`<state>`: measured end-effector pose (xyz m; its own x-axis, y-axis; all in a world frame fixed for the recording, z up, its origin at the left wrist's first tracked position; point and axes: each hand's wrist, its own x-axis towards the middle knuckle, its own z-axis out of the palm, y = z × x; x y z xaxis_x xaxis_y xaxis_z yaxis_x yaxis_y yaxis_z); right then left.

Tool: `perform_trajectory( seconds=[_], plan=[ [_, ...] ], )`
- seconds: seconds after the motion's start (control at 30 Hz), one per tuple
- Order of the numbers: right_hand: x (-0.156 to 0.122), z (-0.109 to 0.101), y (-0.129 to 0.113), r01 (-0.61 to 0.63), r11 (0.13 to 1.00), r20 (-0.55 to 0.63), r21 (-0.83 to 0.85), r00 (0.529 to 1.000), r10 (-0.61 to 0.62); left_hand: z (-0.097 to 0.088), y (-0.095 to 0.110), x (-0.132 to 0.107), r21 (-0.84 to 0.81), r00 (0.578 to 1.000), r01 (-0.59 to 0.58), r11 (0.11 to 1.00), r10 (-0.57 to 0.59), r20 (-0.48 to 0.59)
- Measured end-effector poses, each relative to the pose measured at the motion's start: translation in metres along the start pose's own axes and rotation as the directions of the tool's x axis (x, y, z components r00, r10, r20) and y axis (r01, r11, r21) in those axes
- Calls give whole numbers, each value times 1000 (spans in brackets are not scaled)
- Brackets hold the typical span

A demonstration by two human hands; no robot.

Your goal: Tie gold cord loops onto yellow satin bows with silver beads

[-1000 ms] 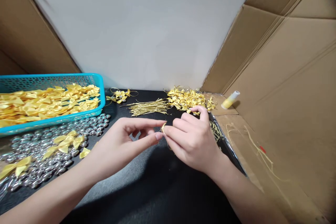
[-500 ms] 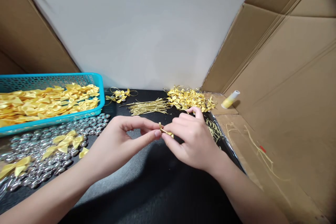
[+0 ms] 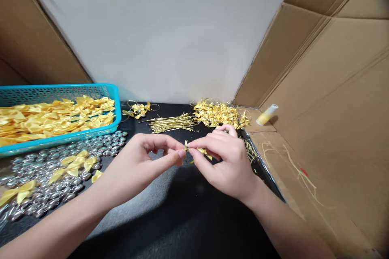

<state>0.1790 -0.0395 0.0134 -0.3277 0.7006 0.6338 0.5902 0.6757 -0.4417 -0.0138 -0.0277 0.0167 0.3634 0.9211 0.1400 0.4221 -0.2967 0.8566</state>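
Observation:
My left hand (image 3: 142, 158) and my right hand (image 3: 223, 160) meet above the black table (image 3: 170, 210). Both pinch a small yellow ribbon bow with gold wire (image 3: 194, 151) between thumb and fingertips. The bow is partly hidden by my right fingers. Just beyond the hands lie a bundle of gold wire pieces (image 3: 172, 122) and a heap of finished yellow bows (image 3: 220, 115).
A turquoise basket (image 3: 60, 89) full of yellow ribbon bows stands at the left. In front of it lie several silver beads (image 3: 45, 186) with a few loose bows (image 3: 74, 164). Cardboard walls flank both sides. A small yellow-capped tube (image 3: 266, 115) lies at the right.
My right hand has turned, so its fingers now lie flatter over the bow. The bow with its wire has come out further between the two hands. My left hand stays almost in place.

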Motion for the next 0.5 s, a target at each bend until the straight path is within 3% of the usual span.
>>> perform_trajectory(
  seconds=[0.5],
  plan=[
    [-1,2,-2,-1,1000,13,5,1000,1,2,0,0,-32,995,37,999,-34,90]
  ],
)
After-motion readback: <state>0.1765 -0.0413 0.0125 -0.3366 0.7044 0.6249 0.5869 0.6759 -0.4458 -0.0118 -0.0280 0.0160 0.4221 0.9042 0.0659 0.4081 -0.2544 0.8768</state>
